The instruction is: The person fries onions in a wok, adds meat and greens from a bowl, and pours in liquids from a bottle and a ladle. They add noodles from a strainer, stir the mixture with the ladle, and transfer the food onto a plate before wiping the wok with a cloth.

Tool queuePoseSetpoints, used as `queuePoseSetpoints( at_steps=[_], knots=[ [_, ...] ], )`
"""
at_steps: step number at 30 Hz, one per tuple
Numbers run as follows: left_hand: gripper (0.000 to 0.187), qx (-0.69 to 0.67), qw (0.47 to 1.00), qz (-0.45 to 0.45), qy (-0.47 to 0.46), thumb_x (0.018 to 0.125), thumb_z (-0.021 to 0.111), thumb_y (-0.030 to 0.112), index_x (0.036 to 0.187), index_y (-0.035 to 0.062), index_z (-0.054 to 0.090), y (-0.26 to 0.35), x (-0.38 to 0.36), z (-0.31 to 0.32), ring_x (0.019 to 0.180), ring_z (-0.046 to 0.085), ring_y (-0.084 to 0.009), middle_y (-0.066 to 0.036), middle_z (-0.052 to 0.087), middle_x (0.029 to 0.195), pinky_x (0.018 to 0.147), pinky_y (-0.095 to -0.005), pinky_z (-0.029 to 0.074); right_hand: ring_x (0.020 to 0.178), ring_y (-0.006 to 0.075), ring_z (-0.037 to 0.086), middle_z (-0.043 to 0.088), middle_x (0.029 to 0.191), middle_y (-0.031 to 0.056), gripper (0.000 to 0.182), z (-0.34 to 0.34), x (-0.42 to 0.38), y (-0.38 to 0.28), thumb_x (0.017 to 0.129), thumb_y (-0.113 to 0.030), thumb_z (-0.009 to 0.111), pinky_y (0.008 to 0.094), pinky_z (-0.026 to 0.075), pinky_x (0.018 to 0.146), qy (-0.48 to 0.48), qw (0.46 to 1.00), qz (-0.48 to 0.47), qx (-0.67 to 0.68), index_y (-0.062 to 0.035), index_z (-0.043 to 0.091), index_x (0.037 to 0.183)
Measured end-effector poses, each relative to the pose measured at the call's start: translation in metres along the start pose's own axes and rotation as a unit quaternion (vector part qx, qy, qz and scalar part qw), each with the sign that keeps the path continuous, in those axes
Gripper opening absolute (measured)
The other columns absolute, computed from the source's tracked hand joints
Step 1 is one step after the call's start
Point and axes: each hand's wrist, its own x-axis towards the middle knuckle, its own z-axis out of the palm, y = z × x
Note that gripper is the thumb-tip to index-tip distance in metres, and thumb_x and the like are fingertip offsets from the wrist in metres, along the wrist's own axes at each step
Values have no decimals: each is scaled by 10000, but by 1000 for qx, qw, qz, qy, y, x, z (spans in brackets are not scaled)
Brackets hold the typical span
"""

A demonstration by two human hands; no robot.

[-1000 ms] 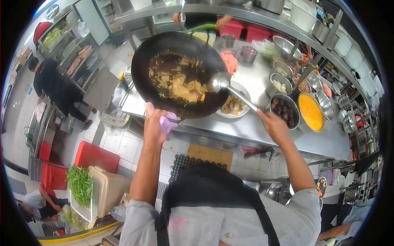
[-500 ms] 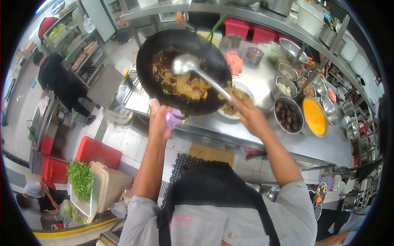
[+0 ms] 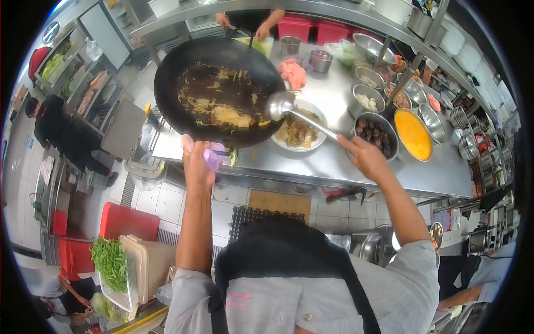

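My left hand (image 3: 197, 161) is closed round the near rim or handle of a big black wok (image 3: 172, 78), with a lilac cloth (image 3: 214, 158) between. The wok is tilted, and stir-fried food (image 3: 225, 116) lies along its lower inside. My right hand (image 3: 367, 157) grips the handle of a steel ladle (image 3: 280, 106). The ladle's bowl is over the wok's right edge, beside a white plate (image 3: 316, 146) with some of the cooked food on it. The plate stands on the steel counter just right of the wok.
On the counter's right stand a bowl of dark brown pieces (image 3: 374, 133), an oval pan of yellow liquid (image 3: 413, 133) and several steel bowls. A pink cloth (image 3: 292, 73) lies behind the plate. Across the counter, a co-worker's hand (image 3: 262, 31) shows. Another person (image 3: 61, 125) stands at left.
The ladle has moved right, from inside the wok to its edge by the plate. More of the wok's bottom shows. A co-worker's hands have come into view across the counter.
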Motion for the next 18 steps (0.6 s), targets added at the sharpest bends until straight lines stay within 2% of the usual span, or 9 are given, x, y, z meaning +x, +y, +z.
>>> queuePoseSetpoints(
  at_steps=[3,7,8,13,18],
  knots=[
    [100,22,999,21,11,844,532,95,932,84,484,-3,7,9,586,623,-228,-123,620,762,463,-336,508,860,299,614,532,936,109,649,-27,-24,8,810,1,521,420,513,768,18,999,1,-35,-228,482,1416],
    [103,29,999,24,16,849,528,96,940,79,482,-1,5,14,589,628,-224,-118,615,778,467,-326,526,855,309,611,533,943,98,664,-46,-31,-2,804,7,536,426,505,773,3,998,53,-36,-230,479,1422],
    [107,26,999,18,18,849,529,96,944,76,484,0,2,14,596,634,-226,-118,616,776,466,-326,526,877,316,611,535,950,111,694,-48,-28,-10,785,27,553,422,506,784,4,999,53,-3,-229,476,1425],
    [121,15,1000,-22,10,842,548,105,948,59,510,4,-3,16,619,651,-236,-121,632,767,475,-337,526,913,323,600,551,1040,126,747,2,27,-56,792,28,570,409,501,838,68,977,-62,194,-239,412,1472],
    [111,1,1000,-9,26,830,577,122,915,64,538,0,-6,20,631,653,-237,-119,638,771,493,-344,512,952,326,585,553,1070,128,762,52,77,-103,796,24,572,415,489,857,64,952,-107,279,-255,394,1482]
  ],
)
